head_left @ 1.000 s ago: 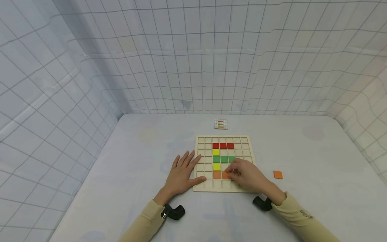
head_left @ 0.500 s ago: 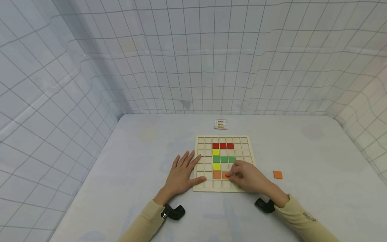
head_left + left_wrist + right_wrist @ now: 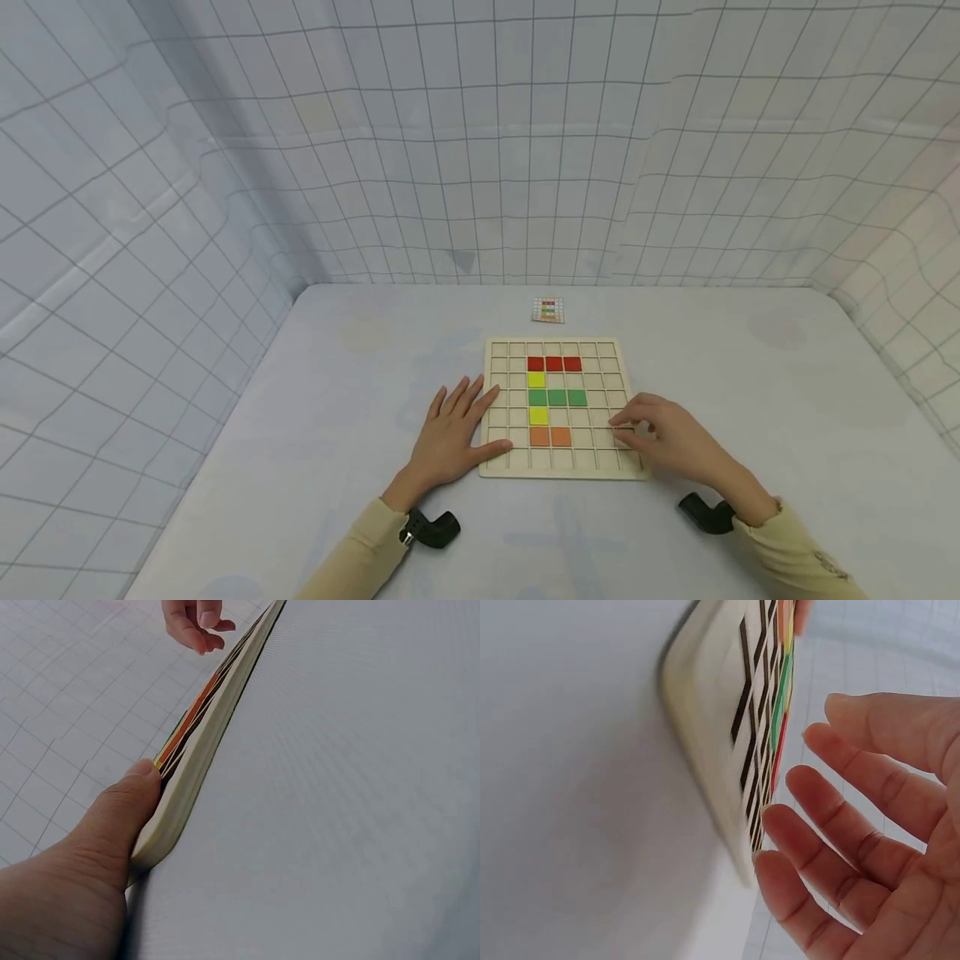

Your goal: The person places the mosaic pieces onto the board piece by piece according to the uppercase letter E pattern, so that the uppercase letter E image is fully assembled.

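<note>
A pale grid board (image 3: pixel 517 472) lies on the table, with three red tiles (image 3: pixel 554 364), yellow tiles (image 3: pixel 537 380), three green tiles (image 3: pixel 557 397) and two orange tiles (image 3: pixel 539 437) in its cells. My left hand (image 3: pixel 447 437) rests with spread fingers over the board's left edge; in the left wrist view its thumb (image 3: pixel 112 817) lies on the rim. At the board's right edge is my right hand (image 3: pixel 667 435), fingers loosely bent. Nothing sits between its fingers in the right wrist view, where the hand (image 3: pixel 877 832) appears beside the board (image 3: pixel 697 705). The loose orange tile seen earlier is hidden.
A small card (image 3: pixel 548 310) printed with a coloured grid pattern lies behind the board. The white-covered table (image 3: pixel 360 358) meets a grid-patterned cloth (image 3: pixel 480 150) at the back and sides. A black wrist device (image 3: pixel 435 529) sits by each wrist.
My right hand has let go of the second orange tile, which stays in its cell, and has moved right to the board's edge, covering the loose tile's place. The left hand stays put.
</note>
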A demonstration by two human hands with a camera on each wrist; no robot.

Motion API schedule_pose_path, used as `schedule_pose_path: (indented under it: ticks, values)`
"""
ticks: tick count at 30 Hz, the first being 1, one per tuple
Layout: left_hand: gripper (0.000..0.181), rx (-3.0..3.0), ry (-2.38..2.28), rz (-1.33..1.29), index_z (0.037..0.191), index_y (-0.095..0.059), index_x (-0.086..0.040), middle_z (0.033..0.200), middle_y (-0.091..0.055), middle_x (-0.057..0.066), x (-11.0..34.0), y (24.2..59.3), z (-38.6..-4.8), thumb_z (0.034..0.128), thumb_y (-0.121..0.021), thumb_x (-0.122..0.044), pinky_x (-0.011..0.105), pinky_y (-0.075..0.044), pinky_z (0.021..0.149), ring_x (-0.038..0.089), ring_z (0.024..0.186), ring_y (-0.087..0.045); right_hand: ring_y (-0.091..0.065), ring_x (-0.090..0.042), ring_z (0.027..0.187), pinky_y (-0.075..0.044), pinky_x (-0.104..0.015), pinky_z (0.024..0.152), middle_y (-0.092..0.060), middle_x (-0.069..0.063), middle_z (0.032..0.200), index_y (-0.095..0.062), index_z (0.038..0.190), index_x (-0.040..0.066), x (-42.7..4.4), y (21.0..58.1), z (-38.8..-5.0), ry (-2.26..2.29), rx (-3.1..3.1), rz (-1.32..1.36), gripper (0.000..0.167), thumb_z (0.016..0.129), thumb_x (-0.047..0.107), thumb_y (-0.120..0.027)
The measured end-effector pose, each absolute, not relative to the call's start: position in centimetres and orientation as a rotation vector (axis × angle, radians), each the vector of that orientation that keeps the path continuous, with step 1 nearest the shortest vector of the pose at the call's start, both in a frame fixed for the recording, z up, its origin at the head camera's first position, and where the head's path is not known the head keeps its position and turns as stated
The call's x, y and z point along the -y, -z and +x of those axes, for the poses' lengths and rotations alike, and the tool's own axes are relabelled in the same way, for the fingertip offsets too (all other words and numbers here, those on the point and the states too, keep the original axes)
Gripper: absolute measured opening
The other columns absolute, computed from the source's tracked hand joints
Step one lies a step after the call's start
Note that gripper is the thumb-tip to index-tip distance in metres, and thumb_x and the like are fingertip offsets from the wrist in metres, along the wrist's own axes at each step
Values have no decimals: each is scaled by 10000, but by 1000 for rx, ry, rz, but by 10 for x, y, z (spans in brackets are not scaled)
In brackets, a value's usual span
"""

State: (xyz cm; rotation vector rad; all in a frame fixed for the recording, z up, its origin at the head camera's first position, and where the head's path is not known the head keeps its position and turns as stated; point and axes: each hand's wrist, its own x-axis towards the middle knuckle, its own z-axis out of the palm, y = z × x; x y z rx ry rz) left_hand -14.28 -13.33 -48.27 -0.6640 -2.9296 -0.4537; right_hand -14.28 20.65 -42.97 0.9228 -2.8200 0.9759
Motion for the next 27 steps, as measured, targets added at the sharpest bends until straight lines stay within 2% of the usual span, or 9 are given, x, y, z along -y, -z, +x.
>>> schedule_pose_path:
  ticks: [7, 13, 22, 27]
  values:
    - [856, 2935, 456, -667, 1519, -263, -219, 1554, -207, 63, 133, 483, -142, 844, -491, -695, 489, -41, 1120, 255, 1426, -110, -565, -166, 842, -488, -327, 679, -617, 41, 973, -730, 967, 125, -243, 434, -137, -787, 2872, 722, 191, 786, 103, -783]
    - [854, 2930, 452, -666, 1518, -267, -220, 1554, -208, 62, 134, 483, -143, 846, -483, -699, 489, -49, 1120, 255, 1425, -117, -553, -219, 873, -476, -391, 712, -599, -19, 982, -711, 1010, 78, -266, 439, -133, -726, 2931, 594, 285, 749, 138, -808]
    - [848, 2937, 480, -668, 1517, -269, -216, 1557, -199, 61, 134, 482, -143, 851, -478, -696, 482, -39, 1121, 251, 1426, -109, -480, -124, 728, -436, -266, 609, -540, 0, 883, -689, 1018, 46, -273, 442, -134, -867, 2954, 571, 309, 745, 113, -816]
    - [848, 2940, 480, -674, 1519, -265, -215, 1557, -197, 63, 134, 482, -143, 853, -479, -693, 481, -39, 1121, 251, 1426, -109, -501, -122, 719, -447, -253, 603, -561, 7, 857, -682, 993, 33, -269, 442, -136, -941, 2977, 524, 262, 767, 97, -798]
